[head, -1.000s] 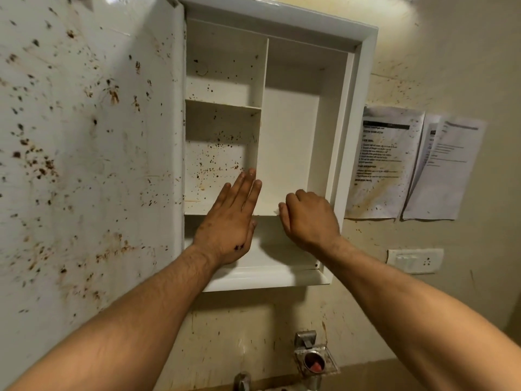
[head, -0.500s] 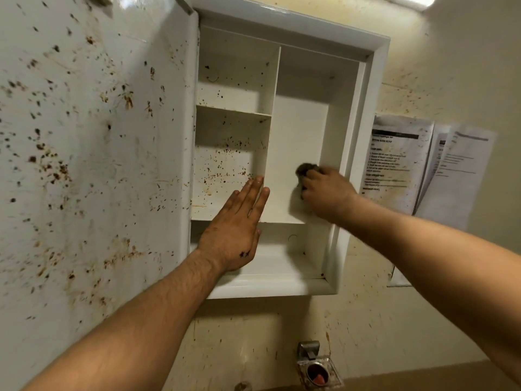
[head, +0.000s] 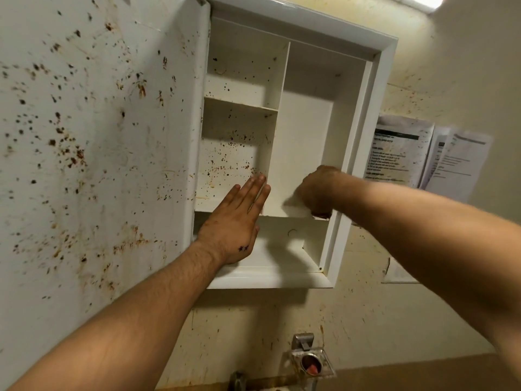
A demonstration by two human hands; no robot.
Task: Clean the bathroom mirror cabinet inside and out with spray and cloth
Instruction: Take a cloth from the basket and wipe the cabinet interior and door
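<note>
Left of the cabinet divider, left hand lies flat-fingered, likely bracing; right of it, right hand clenches a barely-seen cloth, apparently wiping.

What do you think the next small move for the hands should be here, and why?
Probably shift the right hand leftward past the divider into the middle left compartment: its back wall is speckled brown, while the tall right compartment it is in already looks clean.

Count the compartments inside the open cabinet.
4: the upper-left compartment, the middle-left compartment, the tall right compartment, and the wide bottom compartment. None appears hidden.
</note>
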